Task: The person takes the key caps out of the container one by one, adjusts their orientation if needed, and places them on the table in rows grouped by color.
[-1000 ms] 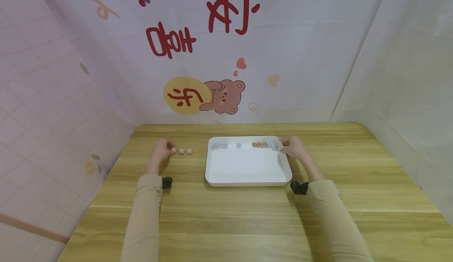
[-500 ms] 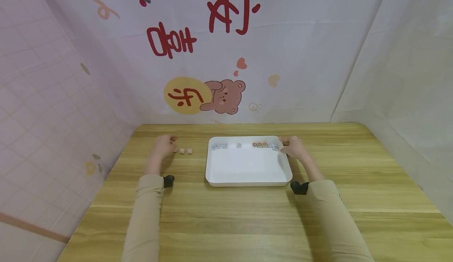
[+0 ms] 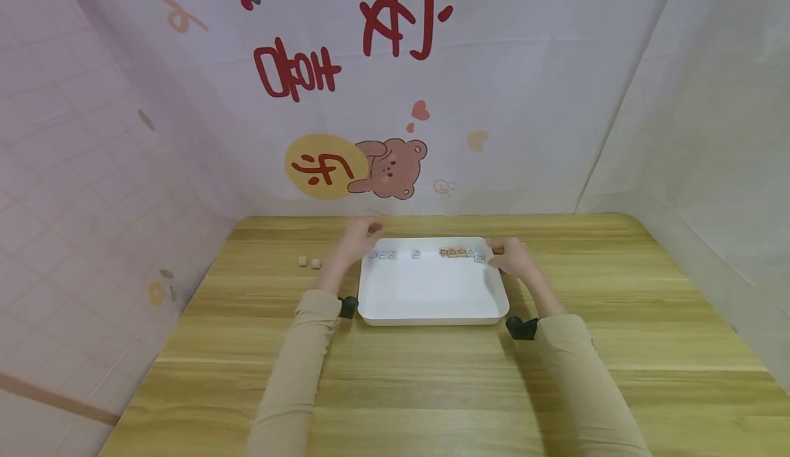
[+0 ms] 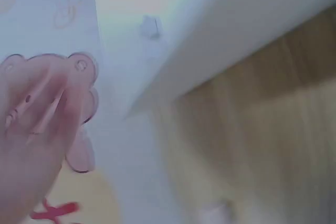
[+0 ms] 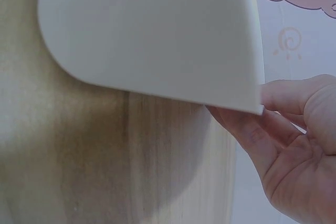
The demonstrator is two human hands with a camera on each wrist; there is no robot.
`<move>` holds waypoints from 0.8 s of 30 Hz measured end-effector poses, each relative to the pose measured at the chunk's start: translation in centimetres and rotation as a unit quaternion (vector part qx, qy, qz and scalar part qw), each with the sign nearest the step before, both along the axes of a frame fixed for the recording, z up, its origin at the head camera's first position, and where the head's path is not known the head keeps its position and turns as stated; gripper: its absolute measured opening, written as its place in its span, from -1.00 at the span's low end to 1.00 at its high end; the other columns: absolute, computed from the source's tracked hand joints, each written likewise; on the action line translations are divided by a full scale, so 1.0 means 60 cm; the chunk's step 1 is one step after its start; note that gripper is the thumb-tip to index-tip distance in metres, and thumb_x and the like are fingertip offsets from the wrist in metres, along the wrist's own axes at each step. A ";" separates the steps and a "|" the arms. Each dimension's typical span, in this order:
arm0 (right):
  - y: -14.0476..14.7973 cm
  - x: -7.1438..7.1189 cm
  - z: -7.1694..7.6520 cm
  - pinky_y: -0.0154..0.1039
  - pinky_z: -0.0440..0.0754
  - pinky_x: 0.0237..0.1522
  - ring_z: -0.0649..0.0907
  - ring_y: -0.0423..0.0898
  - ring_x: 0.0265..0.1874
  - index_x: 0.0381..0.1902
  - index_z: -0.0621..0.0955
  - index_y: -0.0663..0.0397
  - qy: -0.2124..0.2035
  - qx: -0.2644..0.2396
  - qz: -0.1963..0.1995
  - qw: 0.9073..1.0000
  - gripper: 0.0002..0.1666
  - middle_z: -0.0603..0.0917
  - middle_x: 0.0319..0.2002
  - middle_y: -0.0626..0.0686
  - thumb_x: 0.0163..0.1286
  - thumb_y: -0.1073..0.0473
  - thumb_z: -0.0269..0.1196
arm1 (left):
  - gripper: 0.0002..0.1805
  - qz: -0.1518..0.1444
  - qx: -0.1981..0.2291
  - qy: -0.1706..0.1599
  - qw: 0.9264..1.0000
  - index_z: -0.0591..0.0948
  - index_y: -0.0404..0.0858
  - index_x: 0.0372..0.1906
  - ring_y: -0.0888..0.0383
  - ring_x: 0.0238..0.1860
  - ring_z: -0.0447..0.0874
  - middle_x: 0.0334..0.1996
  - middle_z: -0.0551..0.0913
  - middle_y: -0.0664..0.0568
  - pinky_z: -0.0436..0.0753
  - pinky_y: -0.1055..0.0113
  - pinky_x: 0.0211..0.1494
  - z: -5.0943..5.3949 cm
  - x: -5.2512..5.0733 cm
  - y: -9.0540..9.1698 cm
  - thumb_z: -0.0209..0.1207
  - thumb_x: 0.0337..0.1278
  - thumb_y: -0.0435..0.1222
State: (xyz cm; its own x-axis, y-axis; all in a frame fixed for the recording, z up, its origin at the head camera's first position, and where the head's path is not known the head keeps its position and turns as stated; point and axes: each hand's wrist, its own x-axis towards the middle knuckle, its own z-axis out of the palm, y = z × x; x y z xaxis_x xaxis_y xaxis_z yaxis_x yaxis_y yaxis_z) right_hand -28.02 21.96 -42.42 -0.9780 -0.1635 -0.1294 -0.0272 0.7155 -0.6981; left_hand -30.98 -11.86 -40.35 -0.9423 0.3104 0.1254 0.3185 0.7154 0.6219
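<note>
A shallow white tray (image 3: pixel 432 296) stands on the table, holding pale grey keycap-like squares (image 3: pixel 384 254) and a run of orange-toned ones (image 3: pixel 453 252) along its far side. My left hand (image 3: pixel 358 239) is over the tray's far left corner, with nothing visible in its fingers; in the left wrist view that hand (image 4: pixel 34 140) is blurred. At the far right corner my right hand (image 3: pixel 513 258) pinches the tray's rim, and the right wrist view shows the thumb on one side of the wall (image 5: pixel 157 35) and fingers under it. Two small whitish pieces (image 3: pixel 302 261) lie left of the tray.
The wooden table (image 3: pixel 395 388) extends around the tray. Behind it hangs a pale printed cloth (image 3: pixel 524 100) with a bear (image 3: pixel 395 169) and red characters. More pale cloth covers the left and right sides.
My left hand has lifted off the leftmost small piece and moved right to the tray's corner. The third loose piece is now out of sight near my left wrist. My right hand stays put.
</note>
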 end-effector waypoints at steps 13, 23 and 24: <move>0.000 0.000 0.000 -0.14 0.71 -0.14 0.56 0.28 0.13 0.28 0.35 0.41 0.003 0.006 -0.007 1.000 -0.39 0.48 0.16 0.43 0.25 0.39 0.13 | -0.67 -0.077 0.017 -0.067 0.995 0.56 -0.34 0.10 0.00 0.04 0.61 0.00 0.65 -0.13 0.61 0.21 0.10 -0.011 -0.009 0.135 0.05 0.34 -0.29; -0.002 -0.003 -0.004 -0.07 0.69 -0.06 0.52 0.28 0.17 0.29 0.35 0.40 0.001 0.010 -0.013 1.000 -0.39 0.47 0.17 0.42 0.26 0.40 0.14 | -0.68 -0.120 -0.029 -0.056 0.991 0.58 -0.31 0.10 0.02 0.15 0.58 0.08 0.64 -0.11 0.54 0.26 0.24 -0.050 -0.016 0.184 0.10 0.25 -0.42; -0.002 -0.004 -0.004 -0.07 0.68 -0.05 0.52 0.28 0.17 0.29 0.35 0.39 0.001 0.010 -0.014 1.000 -0.39 0.47 0.17 0.42 0.26 0.40 0.14 | -0.68 -0.126 -0.033 -0.053 0.990 0.59 -0.32 0.09 0.01 0.15 0.58 0.08 0.64 -0.12 0.53 0.26 0.25 -0.050 -0.016 0.187 0.10 0.25 -0.44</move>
State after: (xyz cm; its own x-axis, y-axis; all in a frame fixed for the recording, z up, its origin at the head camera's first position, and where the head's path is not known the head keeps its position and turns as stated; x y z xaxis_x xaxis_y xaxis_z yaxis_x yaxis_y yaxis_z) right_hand -28.25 21.86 -42.66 -0.9827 -0.1327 -0.1296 -0.0083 0.7293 -0.6842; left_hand -31.97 -0.63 -43.37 -0.8401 0.5424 0.0019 0.4285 0.6616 0.6154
